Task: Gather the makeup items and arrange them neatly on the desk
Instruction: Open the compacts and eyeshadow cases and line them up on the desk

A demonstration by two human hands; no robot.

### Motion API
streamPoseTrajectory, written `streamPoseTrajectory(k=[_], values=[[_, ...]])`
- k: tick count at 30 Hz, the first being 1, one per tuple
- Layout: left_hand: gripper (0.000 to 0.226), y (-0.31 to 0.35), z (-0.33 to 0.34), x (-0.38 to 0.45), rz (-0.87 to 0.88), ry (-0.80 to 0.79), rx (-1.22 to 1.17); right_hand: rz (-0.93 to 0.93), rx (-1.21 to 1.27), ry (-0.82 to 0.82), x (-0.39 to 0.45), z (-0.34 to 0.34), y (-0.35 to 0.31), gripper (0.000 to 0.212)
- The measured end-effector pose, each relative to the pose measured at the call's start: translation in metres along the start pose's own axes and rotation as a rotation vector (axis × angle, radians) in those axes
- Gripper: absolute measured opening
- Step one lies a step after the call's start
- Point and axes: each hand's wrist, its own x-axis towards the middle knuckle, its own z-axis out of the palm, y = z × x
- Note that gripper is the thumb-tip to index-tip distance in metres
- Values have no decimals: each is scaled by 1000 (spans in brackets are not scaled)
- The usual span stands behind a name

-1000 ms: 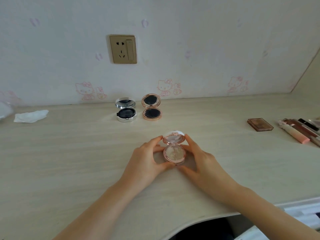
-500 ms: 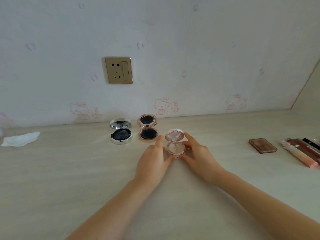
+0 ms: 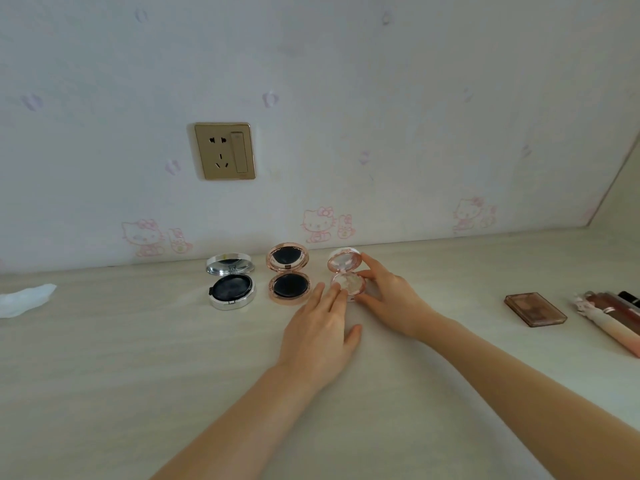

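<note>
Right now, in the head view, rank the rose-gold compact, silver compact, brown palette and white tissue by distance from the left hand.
1. Rose-gold compact, just beyond the left hand.
2. Silver compact, further left.
3. Brown palette, far right.
4. White tissue, at the left edge.

Home bedroom desk [image 3: 104, 375] (cartoon-cat wallpaper [image 3: 317, 221], makeup compacts [image 3: 289, 273])
</note>
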Motion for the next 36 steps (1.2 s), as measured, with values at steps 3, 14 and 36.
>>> streamPoseTrajectory(k=[3,14,36], values=[[65,0,3,4,-9,0,35,13,17,-11,4,-1,3,66],[64,-1,8,9,-45,-5,-6,38,2,-8,10,2,7,72],[35,120,13,10,102,-61,-144,187,-553,-63,-127,-141,41,54]])
